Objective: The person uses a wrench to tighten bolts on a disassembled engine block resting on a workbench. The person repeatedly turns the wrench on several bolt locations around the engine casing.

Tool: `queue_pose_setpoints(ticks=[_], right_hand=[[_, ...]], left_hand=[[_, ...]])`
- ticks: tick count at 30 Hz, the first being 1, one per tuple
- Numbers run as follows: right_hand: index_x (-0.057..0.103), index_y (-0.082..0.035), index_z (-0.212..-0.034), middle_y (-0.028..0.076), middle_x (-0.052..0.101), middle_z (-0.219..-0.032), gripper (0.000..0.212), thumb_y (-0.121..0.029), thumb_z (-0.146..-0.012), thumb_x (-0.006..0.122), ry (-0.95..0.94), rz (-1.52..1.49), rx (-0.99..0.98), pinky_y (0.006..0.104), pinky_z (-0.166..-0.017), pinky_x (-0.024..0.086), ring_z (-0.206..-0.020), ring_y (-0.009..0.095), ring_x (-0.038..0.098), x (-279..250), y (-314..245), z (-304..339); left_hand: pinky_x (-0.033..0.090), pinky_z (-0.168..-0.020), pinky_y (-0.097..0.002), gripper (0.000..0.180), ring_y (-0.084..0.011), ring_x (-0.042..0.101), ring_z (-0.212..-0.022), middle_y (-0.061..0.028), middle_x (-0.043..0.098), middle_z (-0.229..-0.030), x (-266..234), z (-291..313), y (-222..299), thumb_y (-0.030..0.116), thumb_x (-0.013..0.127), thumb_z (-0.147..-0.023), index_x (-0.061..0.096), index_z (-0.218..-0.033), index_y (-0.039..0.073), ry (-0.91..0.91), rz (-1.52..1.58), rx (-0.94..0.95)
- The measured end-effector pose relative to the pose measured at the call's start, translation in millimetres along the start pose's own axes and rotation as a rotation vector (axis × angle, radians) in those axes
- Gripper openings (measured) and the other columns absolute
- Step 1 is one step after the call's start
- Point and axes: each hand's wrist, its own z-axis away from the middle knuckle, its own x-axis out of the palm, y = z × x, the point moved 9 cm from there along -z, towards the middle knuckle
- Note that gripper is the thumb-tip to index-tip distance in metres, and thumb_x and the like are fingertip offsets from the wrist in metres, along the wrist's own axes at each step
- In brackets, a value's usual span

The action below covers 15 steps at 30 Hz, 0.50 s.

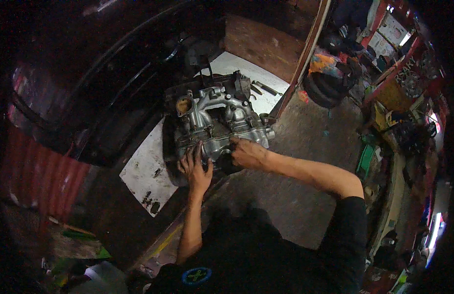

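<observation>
A silver cast-metal engine assembly [217, 139] with curved pipes and a round opening at its upper left sits before me on a dark base. My left hand [194, 169] rests on its near left side, with the fingers stretched out and spread over the metal. At the near right side, my right hand [249, 154] is closed against the assembly. Its fingertips are in shadow, so whatever they grip cannot be made out. Under the dark base lies a stained white sheet [147, 171].
Beyond the assembly, several dark hand tools [267, 88] lie on the white sheet near a wooden panel [266, 46]. A black tyre [325, 90] lies on the floor at the right, beside cluttered shelving. Red corrugated metal [45, 171] stands at the left.
</observation>
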Motion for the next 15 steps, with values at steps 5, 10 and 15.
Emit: queue_pose_setpoints(ticks=[5,10,15], right_hand=[[0.073,-0.016,-0.079,0.005,0.069,-0.082,0.015,-0.017,-0.082,0.058,0.180,-0.032,0.065,0.0448,-0.105,0.036,-0.093,0.025,0.064,-14.4,32.3,24.1],[0.068,-0.016,-0.112,0.005,0.066,-0.107,0.039,-0.008,-0.075,0.061,0.510,-0.383,0.649,0.0500,-0.104,0.036,-0.108,0.027,0.057,53.0,61.7,107.0],[0.070,-0.015,-0.100,0.004,0.067,-0.099,0.028,-0.003,-0.075,0.066,0.860,-0.468,0.881,0.0429,-0.091,0.040,-0.094,0.027,0.058,69.0,33.5,130.4]], left_hand=[[0.015,-0.107,-0.0611,0.063,-0.0343,0.036,-0.130,-0.0116,0.044,-0.141,-2.5,3.9,-6.5,0.028,0.062,-0.087,0.039,-0.146,0.020,0.048,0.035,0.004],[0.014,-0.108,-0.0614,0.063,-0.0349,0.034,-0.130,-0.0117,0.043,-0.142,1.2,1.6,-1.6,0.029,0.061,-0.087,0.039,-0.146,0.021,0.004,0.031,-0.029],[0.013,-0.108,-0.0606,0.063,-0.0352,0.033,-0.131,-0.0113,0.042,-0.142,-1.8,0.8,-0.6,0.030,0.061,-0.088,0.039,-0.146,0.021,-0.029,0.060,-0.027]])
